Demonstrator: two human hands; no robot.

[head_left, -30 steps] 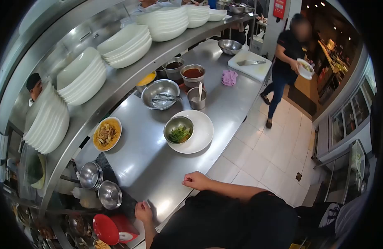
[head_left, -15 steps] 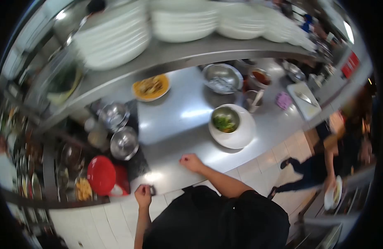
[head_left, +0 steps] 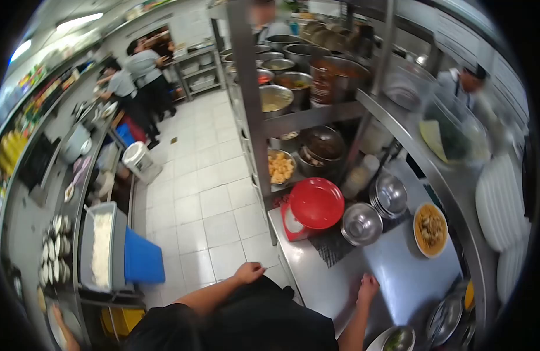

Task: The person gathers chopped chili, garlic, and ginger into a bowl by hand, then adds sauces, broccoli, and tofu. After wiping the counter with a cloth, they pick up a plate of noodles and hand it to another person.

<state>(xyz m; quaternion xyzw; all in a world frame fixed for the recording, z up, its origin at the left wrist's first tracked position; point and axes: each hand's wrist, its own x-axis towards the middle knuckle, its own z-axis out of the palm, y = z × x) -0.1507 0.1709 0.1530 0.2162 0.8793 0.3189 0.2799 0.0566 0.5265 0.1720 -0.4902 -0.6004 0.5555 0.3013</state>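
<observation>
My left hand [head_left: 249,272] is above the tiled floor, left of the steel counter [head_left: 334,286]. Its fingers are curled closed, and nothing shows in them. Over the counter is my right hand [head_left: 368,286], also closed, with no object visible in it. Ahead of the hands, a red bowl [head_left: 316,202] sits on a red scale [head_left: 294,225]. Steel bowls [head_left: 362,224] stand beside it. Farther right is an oval dish of orange food [head_left: 430,230]. A bowl with greens [head_left: 398,338] on a white plate [head_left: 376,344] is partly cut off at the bottom.
Shelving holds food pots [head_left: 275,99] and stacked white plates [head_left: 495,205]. Co-workers [head_left: 121,85] stand far left; another person [head_left: 466,82] is behind the shelf. A grey tub [head_left: 103,245], blue lid [head_left: 144,257] and white bucket [head_left: 140,159] are left. A person's forearm [head_left: 62,327] shows lower left.
The view has swung left, bringing the aisle and left-hand counter into sight. The counter items now appear farther right and lower. My left hand is now raised over the floor; both hands remain closed.
</observation>
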